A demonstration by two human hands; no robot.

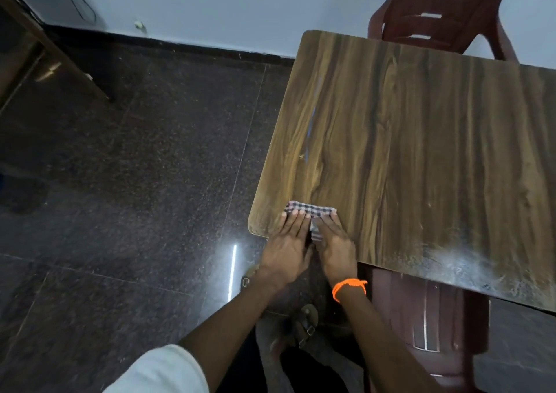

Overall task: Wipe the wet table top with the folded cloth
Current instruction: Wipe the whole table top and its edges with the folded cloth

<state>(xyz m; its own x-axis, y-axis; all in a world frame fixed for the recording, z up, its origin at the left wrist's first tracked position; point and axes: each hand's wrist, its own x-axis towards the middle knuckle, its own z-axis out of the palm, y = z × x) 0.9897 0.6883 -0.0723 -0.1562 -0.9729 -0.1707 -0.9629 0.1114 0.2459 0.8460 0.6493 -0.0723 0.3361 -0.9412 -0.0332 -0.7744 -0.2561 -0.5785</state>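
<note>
Pressing flat on the cloth (313, 209), both hands are lying side by side at the table's (421, 151) near-left corner. The left hand (285, 251) is resting with straight, close-set fingers, its fingertips reaching the cloth's left part. The right hand (335, 246) is likewise lying flat, fingers straight and together, covering the cloth's right part; an orange band (349, 287) is circling its wrist. The checked cloth is lying folded on the table top, just beside the left edge and near the near edge, mostly hidden under the fingers, with a strip showing between the hands. A pale, hazy patch (469, 266) is showing on the table's near-right area. One red chair (445, 13) is standing at the far side, another (430, 326) is sitting under the near edge. Dark speckled floor (135, 182) is spreading to the left.
</note>
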